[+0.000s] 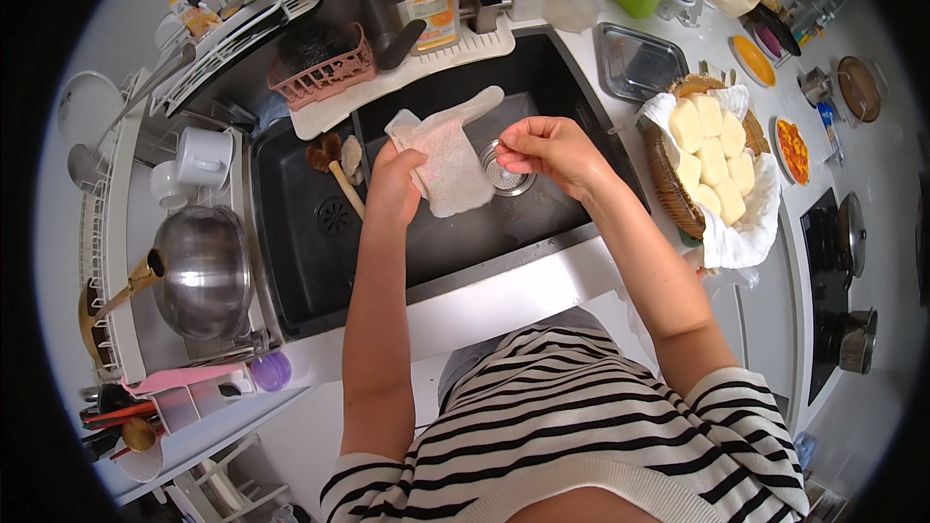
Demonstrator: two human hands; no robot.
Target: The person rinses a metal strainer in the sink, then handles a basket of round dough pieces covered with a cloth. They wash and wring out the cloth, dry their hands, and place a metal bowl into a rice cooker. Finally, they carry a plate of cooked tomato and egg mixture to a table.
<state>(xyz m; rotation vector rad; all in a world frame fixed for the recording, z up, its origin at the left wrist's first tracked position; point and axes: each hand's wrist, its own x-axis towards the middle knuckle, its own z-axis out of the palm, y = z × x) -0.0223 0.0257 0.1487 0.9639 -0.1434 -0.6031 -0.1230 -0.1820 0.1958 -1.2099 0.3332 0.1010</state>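
My left hand (398, 178) grips a white mesh cloth (458, 174), thumb on top, over the black double-bowl sink (581, 123). One strip of the cloth sticks out towards the far right. My right hand (545, 152) is apart from the cloth, its thumb and fingertips drawn together. No object is plain to see between them. Below those fingertips lies the round metal drain strainer (511, 181) of the larger bowl. In the smaller bowl, beside my left hand, are a wooden-handled brush (341, 185) and a pale scrubber (352, 157).
Right of the sink stands a cloth-lined wicker basket (672, 192) of pale buns (716, 160), with a glass dish (641, 62) behind it. A pink caddy (327, 65) and a large bottle (434, 0) line the back. Left are a steel bowl (203, 269) and white mugs (205, 157).
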